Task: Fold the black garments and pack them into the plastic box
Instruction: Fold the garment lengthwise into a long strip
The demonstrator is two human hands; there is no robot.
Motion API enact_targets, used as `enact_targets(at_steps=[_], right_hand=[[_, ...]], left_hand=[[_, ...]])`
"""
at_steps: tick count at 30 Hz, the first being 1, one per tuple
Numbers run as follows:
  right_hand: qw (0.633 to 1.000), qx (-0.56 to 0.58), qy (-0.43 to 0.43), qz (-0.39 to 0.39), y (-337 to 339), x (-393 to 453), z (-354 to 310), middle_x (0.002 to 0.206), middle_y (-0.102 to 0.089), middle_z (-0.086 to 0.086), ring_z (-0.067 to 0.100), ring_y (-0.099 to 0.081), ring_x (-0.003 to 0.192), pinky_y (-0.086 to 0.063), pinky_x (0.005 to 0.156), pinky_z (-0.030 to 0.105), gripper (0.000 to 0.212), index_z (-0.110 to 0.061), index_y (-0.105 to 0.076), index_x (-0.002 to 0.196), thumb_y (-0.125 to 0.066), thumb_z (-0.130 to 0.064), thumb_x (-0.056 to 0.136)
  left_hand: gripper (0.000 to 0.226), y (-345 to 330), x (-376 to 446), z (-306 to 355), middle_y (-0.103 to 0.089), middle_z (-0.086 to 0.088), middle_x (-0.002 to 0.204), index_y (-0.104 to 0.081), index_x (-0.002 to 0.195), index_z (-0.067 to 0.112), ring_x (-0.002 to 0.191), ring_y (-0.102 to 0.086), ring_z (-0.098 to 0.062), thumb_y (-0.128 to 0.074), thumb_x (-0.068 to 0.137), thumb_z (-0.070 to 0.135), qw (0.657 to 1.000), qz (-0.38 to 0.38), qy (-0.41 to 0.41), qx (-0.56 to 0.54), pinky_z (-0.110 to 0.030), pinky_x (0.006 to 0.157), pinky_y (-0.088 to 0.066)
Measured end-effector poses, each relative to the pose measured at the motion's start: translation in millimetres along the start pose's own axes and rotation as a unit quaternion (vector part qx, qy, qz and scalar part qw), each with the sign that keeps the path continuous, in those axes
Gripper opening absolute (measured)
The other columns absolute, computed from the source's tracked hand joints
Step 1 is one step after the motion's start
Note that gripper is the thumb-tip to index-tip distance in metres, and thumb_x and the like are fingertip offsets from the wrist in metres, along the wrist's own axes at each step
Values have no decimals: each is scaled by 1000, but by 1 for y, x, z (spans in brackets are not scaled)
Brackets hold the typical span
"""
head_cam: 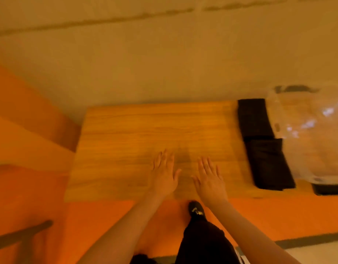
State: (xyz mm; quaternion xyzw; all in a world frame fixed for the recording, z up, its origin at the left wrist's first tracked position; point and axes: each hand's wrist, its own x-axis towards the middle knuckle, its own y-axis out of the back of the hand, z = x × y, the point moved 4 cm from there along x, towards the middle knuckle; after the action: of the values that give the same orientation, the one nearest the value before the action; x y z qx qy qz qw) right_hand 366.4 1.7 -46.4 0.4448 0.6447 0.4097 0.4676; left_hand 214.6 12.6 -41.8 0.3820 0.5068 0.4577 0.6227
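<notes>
Both hands, left hand and right hand, lie flat, fingers apart, holding nothing, on the wooden table; two folded black garments wait at three o'clock beside the clear plastic box; lifting each from underneath should keep its folds.

The whole picture is smeared by motion, so edges run soft. The plastic box is cut off by the right edge, and glare on its clear wall hides what may lie inside. A dark thing under its near corner is too blurred to name. The two folded black garments show no seams or detail. Both forearms leave the frame at the bottom, as does the dark trouser leg.
</notes>
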Motion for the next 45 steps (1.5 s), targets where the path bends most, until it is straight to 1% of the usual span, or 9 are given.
enact_targets(at_steps=[3,10,15,18,23,28,32,39,45], right_hand=[[998,-18,53,-8,-20,-3,-91,140,-42,13,28,-41,130,-25,103,45,85,-4,-46,134,7,-57,93],[983,-10,164,-87,-89,-49,-310,156,-2,7,22,0,145,8,111,33,122,-11,-5,148,44,-68,52],[954,-84,259,-129,-136,-63,-410,133,-53,9,26,-55,119,-37,98,37,67,-7,-55,127,-12,-47,93],[922,-111,322,-186,-175,-58,-442,154,-10,4,24,-12,144,-4,111,32,62,-10,-19,147,-21,-45,96],[918,-113,307,-223,-264,-7,-460,157,3,4,19,6,145,0,116,33,62,-13,-2,148,-24,-43,99],[943,-121,225,-212,-404,78,-451,157,-2,5,21,1,145,-7,117,34,122,-12,-3,148,33,-79,52],[953,-132,175,-211,-533,151,-417,157,1,6,22,2,145,-8,117,36,74,-13,-1,149,-28,-54,94],[930,-240,207,-185,-725,254,-366,157,10,4,21,8,144,-1,116,40,113,-15,10,147,5,-87,61],[926,-219,278,-134,-818,278,-338,152,-26,8,29,-25,140,-21,111,48,76,-13,-29,144,-62,-45,83]], left_hand=[[79,12,-53,-97,-1,-8,157,-8,148,18,144,3,-27,3,82,58,998,36,57,-6,-43,109,14],[77,7,-202,-305,7,-12,156,3,148,15,144,8,-29,5,84,58,973,20,229,-20,-43,113,12],[65,-9,-256,-395,9,-13,156,5,148,14,143,11,-30,-21,97,46,954,14,296,-46,-42,112,12],[64,-31,-262,-431,14,-12,155,9,148,17,142,14,-29,-16,97,48,949,-3,313,-45,-41,105,18],[63,-103,-237,-483,20,-9,154,13,147,18,138,24,-25,-15,98,47,948,-39,308,-74,-41,106,20],[62,-228,-170,-541,30,-6,145,17,145,18,133,30,-24,-15,98,43,964,-76,242,-76,-42,104,22],[60,-351,-103,-581,34,-6,140,27,136,19,128,33,-23,-13,98,44,973,-81,204,-78,-44,104,22],[59,-543,-7,-630,35,-8,138,32,131,18,132,30,-23,-4,96,49,974,-73,202,-67,-44,102,23],[74,-621,10,-651,34,-7,141,35,132,20,127,32,-25,25,68,57,958,-109,245,-105,-43,100,24]])
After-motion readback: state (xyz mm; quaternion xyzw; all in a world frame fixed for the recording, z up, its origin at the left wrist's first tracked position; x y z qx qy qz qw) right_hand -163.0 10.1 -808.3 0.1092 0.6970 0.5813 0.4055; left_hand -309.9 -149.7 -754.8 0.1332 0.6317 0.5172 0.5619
